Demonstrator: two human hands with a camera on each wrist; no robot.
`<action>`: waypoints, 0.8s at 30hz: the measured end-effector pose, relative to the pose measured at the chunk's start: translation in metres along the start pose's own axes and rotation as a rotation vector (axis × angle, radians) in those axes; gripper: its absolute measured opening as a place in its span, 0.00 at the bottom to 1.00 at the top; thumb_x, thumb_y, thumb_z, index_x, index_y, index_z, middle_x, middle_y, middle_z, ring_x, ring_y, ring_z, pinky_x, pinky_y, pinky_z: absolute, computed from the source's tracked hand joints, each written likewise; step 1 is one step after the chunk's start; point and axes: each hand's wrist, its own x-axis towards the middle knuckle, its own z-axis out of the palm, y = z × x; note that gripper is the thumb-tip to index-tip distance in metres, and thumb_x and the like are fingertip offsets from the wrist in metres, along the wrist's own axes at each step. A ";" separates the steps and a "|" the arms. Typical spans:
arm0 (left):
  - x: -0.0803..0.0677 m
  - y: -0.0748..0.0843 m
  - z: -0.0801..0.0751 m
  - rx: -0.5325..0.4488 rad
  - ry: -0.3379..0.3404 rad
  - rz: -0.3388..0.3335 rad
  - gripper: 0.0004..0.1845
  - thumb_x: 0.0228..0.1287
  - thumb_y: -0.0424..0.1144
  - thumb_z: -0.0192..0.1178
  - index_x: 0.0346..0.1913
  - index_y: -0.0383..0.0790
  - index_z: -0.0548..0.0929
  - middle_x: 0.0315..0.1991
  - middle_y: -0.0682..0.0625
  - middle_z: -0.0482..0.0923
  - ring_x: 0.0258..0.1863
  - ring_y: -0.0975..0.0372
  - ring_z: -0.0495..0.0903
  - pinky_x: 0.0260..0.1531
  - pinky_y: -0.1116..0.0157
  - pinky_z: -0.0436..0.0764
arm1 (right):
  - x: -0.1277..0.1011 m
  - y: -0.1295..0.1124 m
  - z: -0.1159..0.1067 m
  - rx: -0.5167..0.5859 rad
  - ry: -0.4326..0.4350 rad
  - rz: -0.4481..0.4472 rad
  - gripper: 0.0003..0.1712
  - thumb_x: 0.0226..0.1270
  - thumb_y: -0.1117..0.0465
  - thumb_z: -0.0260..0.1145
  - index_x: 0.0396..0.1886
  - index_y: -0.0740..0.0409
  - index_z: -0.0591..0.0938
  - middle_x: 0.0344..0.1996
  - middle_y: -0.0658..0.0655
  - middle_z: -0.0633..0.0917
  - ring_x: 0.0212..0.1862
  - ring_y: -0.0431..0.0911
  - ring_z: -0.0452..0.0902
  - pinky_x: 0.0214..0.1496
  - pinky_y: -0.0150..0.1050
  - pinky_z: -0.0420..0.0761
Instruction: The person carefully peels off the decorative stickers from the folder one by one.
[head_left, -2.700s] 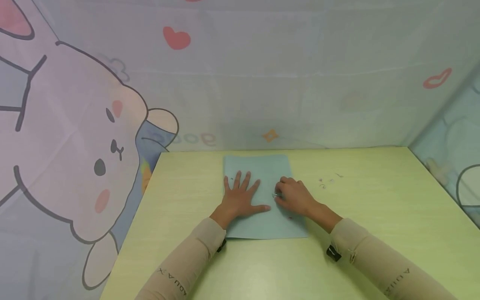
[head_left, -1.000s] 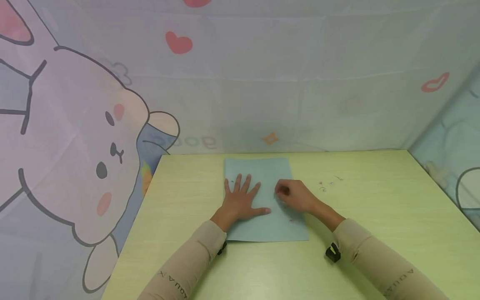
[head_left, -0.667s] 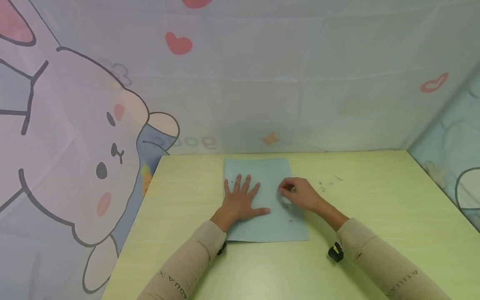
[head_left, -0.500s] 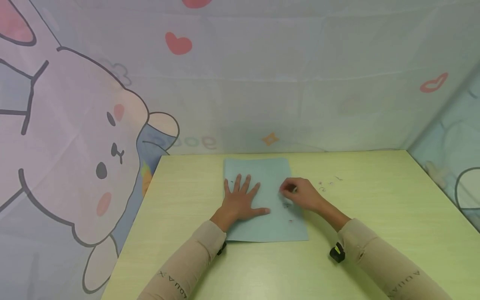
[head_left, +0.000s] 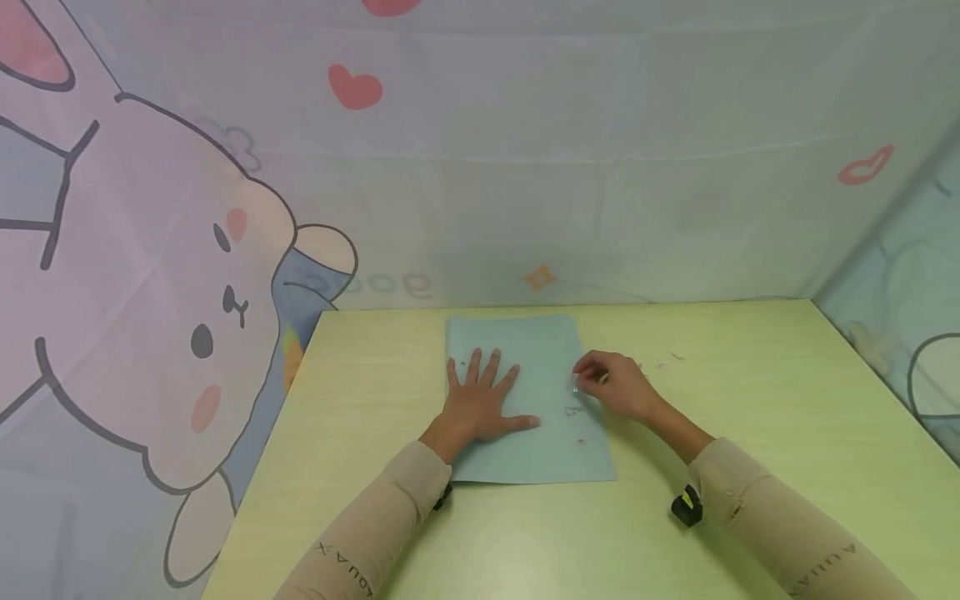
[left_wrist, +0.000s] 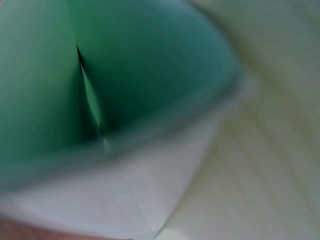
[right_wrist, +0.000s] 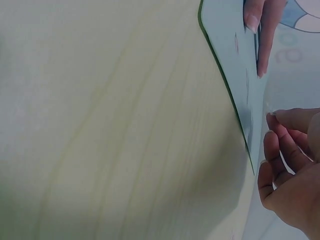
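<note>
A pale blue-green sheet (head_left: 525,342), apparently folded, lies on the table in the head view. My left hand (head_left: 480,404) rests flat on it with fingers spread. Over the sheet's right edge is my right hand (head_left: 615,385), thumb and forefinger tips together on a tiny pale bit (head_left: 576,387), too small to tell what it is. Small reddish marks or bits (head_left: 573,411) show on the sheet below that hand. In the right wrist view the right hand's fingers are curled beside the sheet (right_wrist: 220,30). The left wrist view looks close at the sheet's green inner side (left_wrist: 160,60).
The yellow-green table (head_left: 750,400) reaches to a patterned cloth (head_left: 675,167) at the back. Several tiny scraps (head_left: 662,367) lie right of the sheet, partly behind the right hand. A black wrist device (head_left: 686,506) hangs under the right sleeve.
My right hand has moved rightward from over the sheet to its right edge. More small reddish marks on the sheet are uncovered. The left hand stays put.
</note>
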 end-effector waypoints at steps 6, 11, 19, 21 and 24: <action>-0.002 0.000 -0.001 -0.001 0.012 0.006 0.56 0.63 0.85 0.47 0.87 0.59 0.53 0.88 0.45 0.41 0.86 0.43 0.37 0.76 0.30 0.39 | -0.005 0.003 -0.005 0.010 0.007 0.026 0.15 0.73 0.68 0.71 0.57 0.67 0.85 0.38 0.54 0.90 0.41 0.49 0.85 0.44 0.44 0.82; -0.001 0.000 0.000 0.001 0.010 0.004 0.56 0.63 0.85 0.48 0.87 0.59 0.54 0.88 0.45 0.41 0.86 0.43 0.36 0.76 0.30 0.39 | -0.009 0.006 -0.006 0.007 0.017 0.031 0.17 0.74 0.69 0.69 0.60 0.68 0.83 0.38 0.54 0.90 0.41 0.49 0.85 0.44 0.44 0.82; 0.001 -0.002 0.002 0.005 0.001 0.002 0.56 0.63 0.85 0.47 0.87 0.60 0.52 0.88 0.46 0.39 0.86 0.43 0.35 0.75 0.30 0.38 | -0.011 0.015 -0.009 -0.052 0.016 0.029 0.03 0.75 0.68 0.69 0.44 0.60 0.88 0.37 0.53 0.89 0.41 0.48 0.84 0.45 0.46 0.82; 0.001 -0.002 0.003 0.003 0.004 0.005 0.56 0.63 0.85 0.46 0.87 0.60 0.52 0.88 0.46 0.39 0.86 0.43 0.35 0.75 0.30 0.37 | -0.012 0.018 -0.012 -0.053 0.019 0.032 0.03 0.76 0.68 0.69 0.44 0.60 0.88 0.38 0.53 0.88 0.41 0.48 0.84 0.44 0.45 0.82; 0.000 -0.001 0.002 -0.008 0.014 0.013 0.56 0.63 0.85 0.47 0.87 0.59 0.53 0.88 0.45 0.40 0.86 0.43 0.35 0.75 0.29 0.38 | -0.014 0.021 -0.019 -0.035 0.031 0.057 0.04 0.77 0.67 0.68 0.46 0.60 0.87 0.38 0.53 0.88 0.41 0.48 0.83 0.41 0.43 0.81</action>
